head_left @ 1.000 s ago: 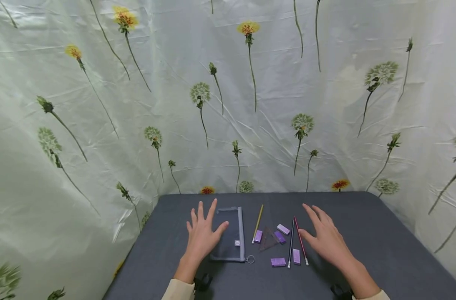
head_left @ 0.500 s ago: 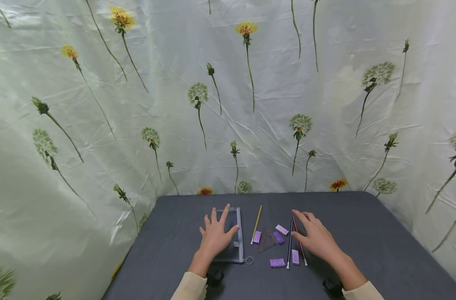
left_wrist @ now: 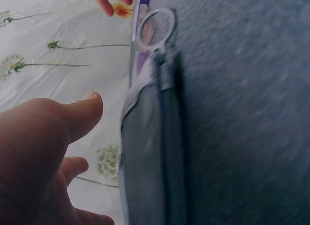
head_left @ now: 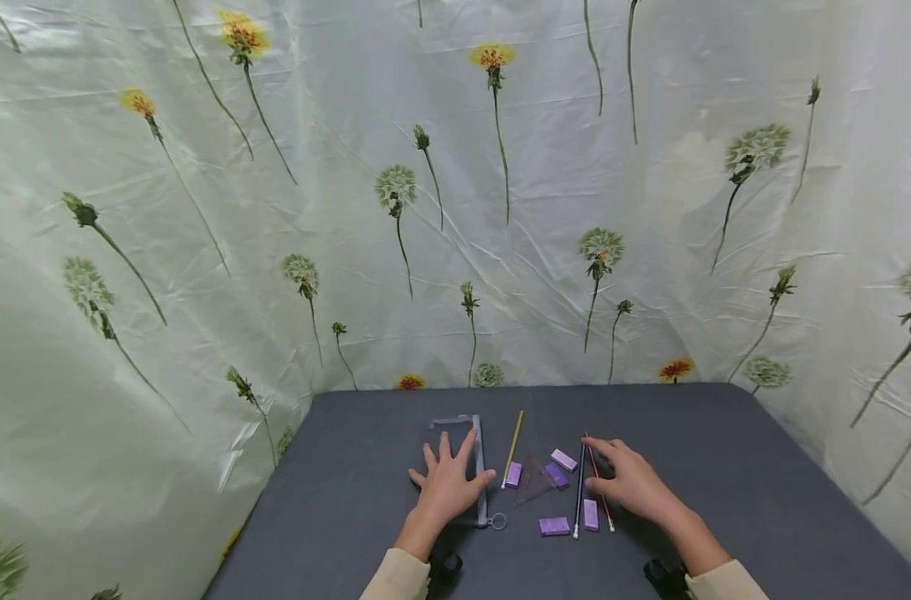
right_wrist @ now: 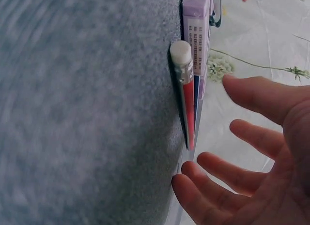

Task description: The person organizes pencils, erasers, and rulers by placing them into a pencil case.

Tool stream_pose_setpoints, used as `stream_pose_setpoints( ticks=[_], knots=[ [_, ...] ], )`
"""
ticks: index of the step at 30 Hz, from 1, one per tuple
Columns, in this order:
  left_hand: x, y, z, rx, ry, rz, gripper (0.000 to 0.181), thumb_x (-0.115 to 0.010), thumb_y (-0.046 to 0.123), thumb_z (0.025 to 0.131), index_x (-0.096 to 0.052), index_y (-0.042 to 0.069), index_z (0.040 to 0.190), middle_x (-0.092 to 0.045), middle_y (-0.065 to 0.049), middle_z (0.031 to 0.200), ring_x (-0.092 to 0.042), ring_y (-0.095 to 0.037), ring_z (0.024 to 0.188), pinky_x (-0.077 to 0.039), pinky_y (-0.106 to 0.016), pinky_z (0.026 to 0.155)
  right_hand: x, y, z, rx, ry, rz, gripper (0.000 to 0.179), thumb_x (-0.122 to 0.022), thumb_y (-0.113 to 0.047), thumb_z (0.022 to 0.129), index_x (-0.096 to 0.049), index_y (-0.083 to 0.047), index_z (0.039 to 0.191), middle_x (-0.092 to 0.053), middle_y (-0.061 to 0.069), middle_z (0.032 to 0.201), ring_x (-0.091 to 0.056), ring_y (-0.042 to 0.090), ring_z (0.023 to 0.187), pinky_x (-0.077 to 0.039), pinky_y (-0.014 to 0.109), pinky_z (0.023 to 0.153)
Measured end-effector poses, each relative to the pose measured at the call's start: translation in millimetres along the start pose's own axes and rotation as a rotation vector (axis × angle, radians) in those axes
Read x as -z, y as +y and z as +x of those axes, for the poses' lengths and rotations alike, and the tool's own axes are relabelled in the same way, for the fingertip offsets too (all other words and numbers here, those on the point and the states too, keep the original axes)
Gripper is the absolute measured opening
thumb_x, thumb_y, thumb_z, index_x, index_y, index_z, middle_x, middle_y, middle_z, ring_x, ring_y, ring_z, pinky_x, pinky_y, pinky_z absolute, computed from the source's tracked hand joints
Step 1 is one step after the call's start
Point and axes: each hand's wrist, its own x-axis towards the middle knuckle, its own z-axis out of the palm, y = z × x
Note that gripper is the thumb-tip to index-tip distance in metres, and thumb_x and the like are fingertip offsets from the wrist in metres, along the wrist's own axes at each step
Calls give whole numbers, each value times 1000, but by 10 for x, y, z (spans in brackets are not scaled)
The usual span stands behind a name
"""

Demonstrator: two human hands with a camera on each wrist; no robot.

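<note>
My left hand (head_left: 449, 490) hovers over a see-through zip pouch (head_left: 478, 442) with its fingers spread. In the left wrist view the pouch (left_wrist: 143, 157) lies flat, a metal ring (left_wrist: 157, 29) at its zip end, and the thumb stays apart from it. My right hand (head_left: 631, 483), fingers slightly bent, is above a red pencil (head_left: 599, 479) and beside a dark pencil (head_left: 580, 492). The right wrist view has the red pencil's white eraser tip (right_wrist: 181, 53) close by, with nothing between the fingers.
Between the hands lie a yellow pencil (head_left: 513, 446), a clear set square (head_left: 533, 483) and several purple erasers (head_left: 554, 526). The grey tabletop (head_left: 725, 467) ends at a flowered curtain (head_left: 455, 208).
My left hand has moved right and nearer me across the pouch. The right hand has come left and lower to the pencils, its fingers bending a little. The loose items stay put.
</note>
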Motion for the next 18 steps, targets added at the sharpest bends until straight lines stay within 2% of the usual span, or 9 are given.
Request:
stream_pose_setpoints(
  ticks=[8,15,18],
  knots=[
    [-74,34,1,51,-27,-5,81,-67,63,86,-37,37,157,-19,-26,162,-8,-64,141,-3,-90,90,-25,6,7,-1,-9,-39,56,-85,-16,78,-67,-11,131,-62,11,112,-62,31,100,-52,51,80],
    [-74,64,-24,45,-45,46,77,-68,63,85,-41,40,154,-19,-25,162,-8,-64,141,-5,-91,88,-74,-22,17,-16,-13,-93,51,-86,-12,74,-71,-10,123,-56,5,93,-53,20,79,-44,41,66],
    [-58,75,-35,39,-43,50,71,-72,55,86,-47,38,151,-21,-25,161,-8,-65,141,-6,-91,88,-89,-36,32,-29,-18,-104,49,-86,-10,74,-72,-10,121,-55,4,88,-49,18,76,-42,39,63]
  ],
)
